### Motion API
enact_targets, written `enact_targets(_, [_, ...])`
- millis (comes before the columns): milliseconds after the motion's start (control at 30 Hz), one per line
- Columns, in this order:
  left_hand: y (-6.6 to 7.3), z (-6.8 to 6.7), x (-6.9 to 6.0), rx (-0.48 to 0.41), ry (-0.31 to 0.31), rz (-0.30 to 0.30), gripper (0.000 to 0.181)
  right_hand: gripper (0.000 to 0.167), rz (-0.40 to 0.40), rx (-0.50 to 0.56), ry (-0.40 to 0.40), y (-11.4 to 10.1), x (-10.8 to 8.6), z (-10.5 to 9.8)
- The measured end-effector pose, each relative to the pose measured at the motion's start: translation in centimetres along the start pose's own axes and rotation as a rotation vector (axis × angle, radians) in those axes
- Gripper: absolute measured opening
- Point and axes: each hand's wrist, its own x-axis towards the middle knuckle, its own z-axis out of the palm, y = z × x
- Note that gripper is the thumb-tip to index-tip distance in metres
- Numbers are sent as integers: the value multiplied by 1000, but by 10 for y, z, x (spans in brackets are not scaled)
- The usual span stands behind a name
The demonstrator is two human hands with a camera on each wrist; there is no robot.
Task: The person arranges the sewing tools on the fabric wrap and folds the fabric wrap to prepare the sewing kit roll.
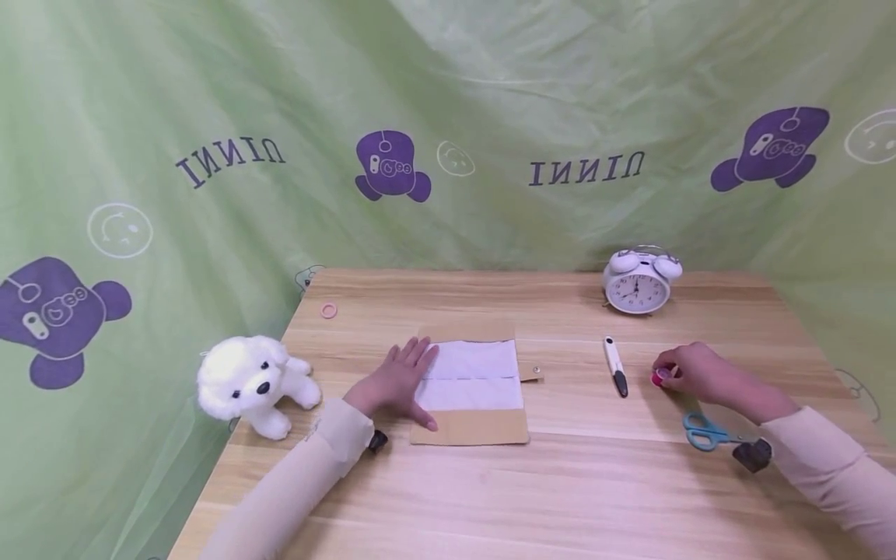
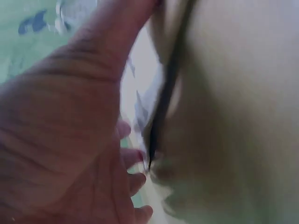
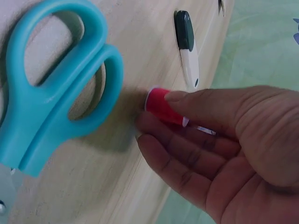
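Observation:
A tan folder-like cover (image 1: 469, 428) with a whitish inner sheet (image 1: 469, 376) and a snap tab (image 1: 533, 370) lies on the table. My left hand (image 1: 400, 383) rests at its left edge with fingers spread; the left wrist view shows the thumb and fingertips along that edge, blurred. To the right, my right hand (image 1: 700, 373) pinches a small red spool (image 3: 164, 107) between thumb and fingers, close to the tabletop. Teal-handled scissors (image 1: 703, 432) lie just below this hand. A white and black utility knife (image 1: 615, 365) lies to its left.
A white plush dog (image 1: 255, 385) sits at the table's left edge. Behind it lies a small pink ring (image 1: 328, 310). A white twin-bell alarm clock (image 1: 637, 281) stands at the back right. Green printed cloth (image 1: 490, 93) hangs behind the wooden table (image 1: 476, 498).

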Motion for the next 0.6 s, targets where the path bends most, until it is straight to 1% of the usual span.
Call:
enact_targets(67, [13, 3, -8, 9, 0, 1, 140, 14, -19, 5, -2, 1, -1, -1])
enact_targets(133, [23, 6, -15, 5, -4, 19, 140, 13, -56, 12, 12, 2, -3, -1])
enact_targets(167, [26, 7, -18, -7, -7, 27, 139, 12, -60, 23, 23, 3, -4, -2])
enact_targets(233, [28, 7, -21, -44, 4, 39, 137, 11, -73, 44, 73, 4, -6, -8])
enact_targets(300, [26, 3, -21, -93, 45, 47, 133, 11, -87, 66, 152, 1, -8, -21])
enact_targets(333, [23, 0, -20, -119, 68, 51, 132, 11, -86, 60, 205, -2, -8, -31])
enact_targets(400, [16, -5, -15, -147, 103, 67, 131, 12, -106, 38, 314, -13, -5, -53])
enact_targets(467, [9, -8, -11, -142, 114, 89, 132, 15, -141, -11, 433, -31, 1, -77])
enact_targets(533, [4, -7, -9, -127, 82, 110, 135, 18, -172, -54, 541, -52, 10, -100])
enact_targets(600, [1, -4, -8, -116, 21, 111, 139, 24, -200, -33, 625, -75, 20, -118])
